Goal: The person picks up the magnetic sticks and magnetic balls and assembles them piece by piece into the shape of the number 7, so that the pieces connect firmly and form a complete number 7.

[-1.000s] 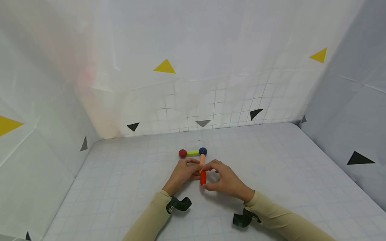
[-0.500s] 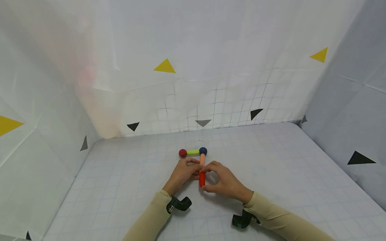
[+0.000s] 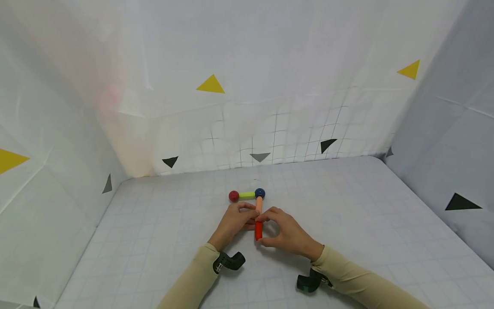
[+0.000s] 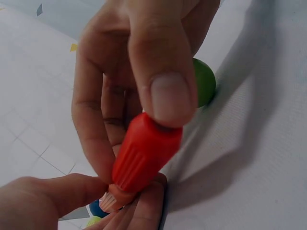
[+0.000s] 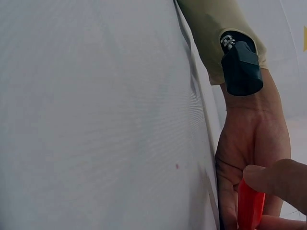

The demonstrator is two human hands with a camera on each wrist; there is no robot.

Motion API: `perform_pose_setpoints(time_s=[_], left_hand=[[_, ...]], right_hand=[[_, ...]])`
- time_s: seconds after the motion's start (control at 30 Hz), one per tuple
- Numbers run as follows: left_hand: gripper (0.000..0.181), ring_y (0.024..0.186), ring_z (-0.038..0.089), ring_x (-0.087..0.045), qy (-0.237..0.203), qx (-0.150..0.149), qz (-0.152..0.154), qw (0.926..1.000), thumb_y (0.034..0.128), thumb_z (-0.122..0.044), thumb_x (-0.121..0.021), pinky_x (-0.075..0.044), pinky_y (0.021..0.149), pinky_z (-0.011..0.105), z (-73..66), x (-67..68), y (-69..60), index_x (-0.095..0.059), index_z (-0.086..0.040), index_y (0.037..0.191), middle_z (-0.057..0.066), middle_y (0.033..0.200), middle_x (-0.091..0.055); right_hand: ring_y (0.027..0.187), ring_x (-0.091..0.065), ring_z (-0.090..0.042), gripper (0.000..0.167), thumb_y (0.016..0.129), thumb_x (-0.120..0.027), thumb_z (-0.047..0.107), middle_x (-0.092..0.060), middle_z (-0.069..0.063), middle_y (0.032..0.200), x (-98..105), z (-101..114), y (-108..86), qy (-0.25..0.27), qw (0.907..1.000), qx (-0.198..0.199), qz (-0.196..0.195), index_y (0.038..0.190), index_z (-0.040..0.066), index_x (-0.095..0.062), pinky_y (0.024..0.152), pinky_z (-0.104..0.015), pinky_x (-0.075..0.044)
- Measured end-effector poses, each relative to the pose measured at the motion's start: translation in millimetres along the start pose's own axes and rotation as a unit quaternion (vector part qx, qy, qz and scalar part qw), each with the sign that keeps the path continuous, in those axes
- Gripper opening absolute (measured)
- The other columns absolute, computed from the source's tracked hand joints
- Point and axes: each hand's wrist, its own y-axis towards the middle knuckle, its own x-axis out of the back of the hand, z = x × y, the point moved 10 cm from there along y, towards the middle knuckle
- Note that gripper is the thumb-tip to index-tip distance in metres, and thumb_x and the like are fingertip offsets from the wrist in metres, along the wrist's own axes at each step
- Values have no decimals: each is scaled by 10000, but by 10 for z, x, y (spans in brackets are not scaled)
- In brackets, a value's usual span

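My right hand [image 3: 288, 231] pinches a short red rod [image 3: 258, 231] with thumb and fingertips near its two ends. Just left of it, my left hand [image 3: 234, 218] pinches a peach-orange rod [image 3: 259, 204]. In the left wrist view, the far end of the red rod meets the peach-orange one; their exact joint is hidden by fingers. A blue ball [image 3: 260, 193] sits at the far end of the peach-orange rod. From that ball, a yellow-green rod [image 3: 247, 195] runs left to a red ball [image 3: 233, 196]. Behind my right thumb, a green ball [image 4: 205, 82] partly shows.
The pieces lie on a white, faintly gridded table surface [image 3: 328, 206]. White sheets [image 3: 270, 51] enclose it at the back and sides, marked with yellow and black triangles. Each wrist carries a dark camera mount [image 3: 231, 261].
My right hand has shifted slightly left with the red rod, which now lines up more closely with the peach-orange rod. The left hand and the balls stay where they were.
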Motion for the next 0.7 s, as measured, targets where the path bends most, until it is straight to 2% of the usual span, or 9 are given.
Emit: perform_pose_setpoints(time_s=[0.3,0.47,0.57,0.7], left_hand=[[341,892,254,-761,-24,39,12,10000,991,-166,-730,-609,789,342,13,6,13,-657,26,1263,150,992,-763],[338,866,258,-761,2,40,9,10000,990,-178,-736,-610,782,337,18,8,16,-662,15,1257,146,977,-757],[340,837,257,-760,40,63,-16,10000,991,-190,-739,-610,778,330,23,15,23,-662,7,1257,137,956,-750],[352,841,261,-763,-19,28,27,10000,996,-186,-733,-610,780,332,17,4,28,-652,18,1270,142,966,-754]], right_hand=[[1079,-606,-243,459,813,-918,182,-624,37,1159,-28,-25,-5,8,10000,66,58,1207,113,-693,945,-481,-516],[1074,-610,-270,486,814,-915,174,-652,41,1180,47,9,-6,-116,9997,172,-102,1219,105,-655,934,-525,-516],[1072,-616,-269,495,816,-914,188,-668,69,1163,112,7,0,-99,9997,36,-233,1221,124,-638,914,-536,-522],[1042,-629,-246,513,823,-913,200,-679,37,1179,186,45,10,73,9994,26,-345,1263,130,-659,838,-501,-558]])
